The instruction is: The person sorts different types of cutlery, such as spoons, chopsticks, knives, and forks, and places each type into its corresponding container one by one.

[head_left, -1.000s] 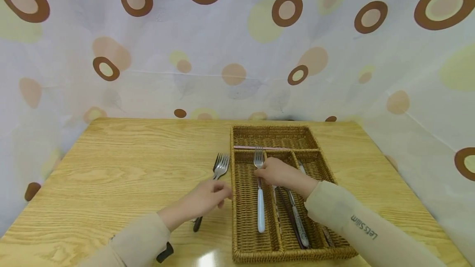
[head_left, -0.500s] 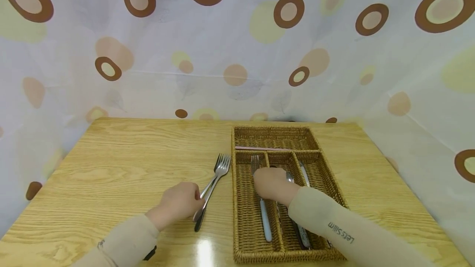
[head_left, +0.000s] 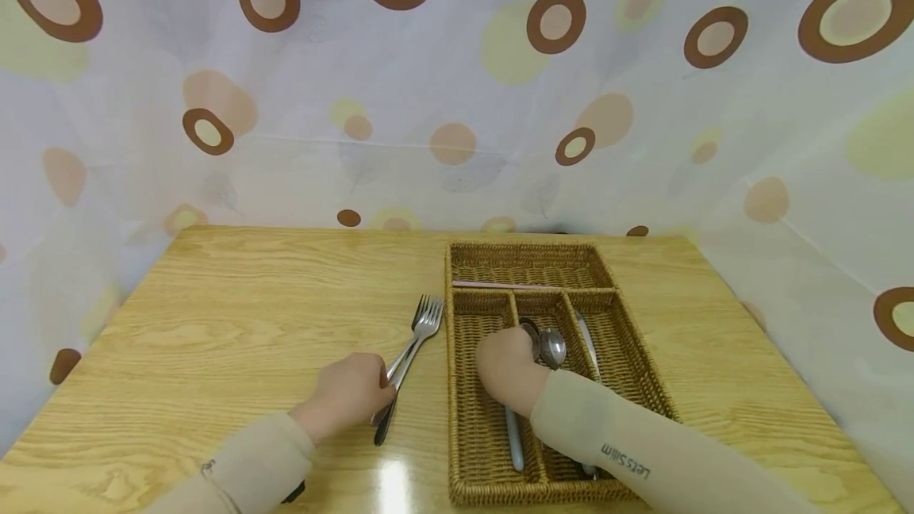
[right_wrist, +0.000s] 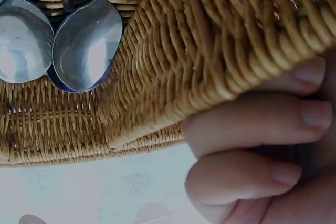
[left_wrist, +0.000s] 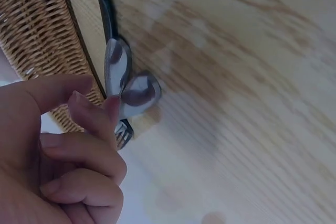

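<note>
My right hand (head_left: 508, 367) is down in the left compartment of a wicker cutlery tray (head_left: 451, 419), gripping a fork with a pale blue handle (head_left: 513, 443). The hand covers the fork's tines. In the right wrist view, curled fingers (right_wrist: 236, 129) show beyond the tray's divider, and the fork itself is hidden. Left of the tray, two crossed forks (head_left: 426, 322) lie on the table, one with a dark handle. My left hand (head_left: 350, 391) is at their handles. Its fingertips pinch a broad metal handle end (left_wrist: 139, 95) in the left wrist view.
Spoons (head_left: 552, 347) lie in the tray's middle compartment, and a knife (head_left: 587, 339) in the right one. A thin pink stick (head_left: 500, 285) lies along the back divider. The wooden table (head_left: 286, 284) meets a patterned cloth (head_left: 400, 141) behind and at the sides.
My right hand has moved toward me and sunk lower into the left compartment with the blue-handled fork, whose tines have become hidden. My left hand drew back left to the fork handles, then stayed there.
</note>
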The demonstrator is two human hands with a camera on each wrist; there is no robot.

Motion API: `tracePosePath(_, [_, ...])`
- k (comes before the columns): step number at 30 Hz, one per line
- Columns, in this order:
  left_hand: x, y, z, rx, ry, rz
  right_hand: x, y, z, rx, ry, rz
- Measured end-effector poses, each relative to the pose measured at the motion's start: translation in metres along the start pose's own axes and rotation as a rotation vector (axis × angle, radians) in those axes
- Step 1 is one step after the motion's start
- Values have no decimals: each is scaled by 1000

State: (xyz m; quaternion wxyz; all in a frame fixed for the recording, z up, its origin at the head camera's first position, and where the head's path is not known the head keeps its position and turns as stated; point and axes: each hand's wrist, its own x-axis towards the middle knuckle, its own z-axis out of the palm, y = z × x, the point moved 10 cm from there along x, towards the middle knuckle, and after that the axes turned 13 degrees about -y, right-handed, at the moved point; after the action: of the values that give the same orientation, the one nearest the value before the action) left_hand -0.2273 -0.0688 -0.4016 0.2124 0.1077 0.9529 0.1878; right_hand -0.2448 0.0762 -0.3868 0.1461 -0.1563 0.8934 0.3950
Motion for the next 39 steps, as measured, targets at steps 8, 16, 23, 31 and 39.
tracePosePath(8, [-1, 18, 1, 199, 122, 40, 0, 4, -1, 214, 50, -40])
tracePosePath(16, [4, 31, 9, 329, 125, 19, -1, 19, 1, 367, 67, -38])
tracePosePath(23, [9, 28, 15, 314, 69, -31, -4, 29, -1, 420, 89, -46])
tracePosePath(31, [14, 21, 17, 152, 4, -43, -7, 35, 0, 416, 116, -48])
tracePosePath(39, [15, 14, 17, -63, -4, -17, -8, 40, 0, 395, 81, -55])
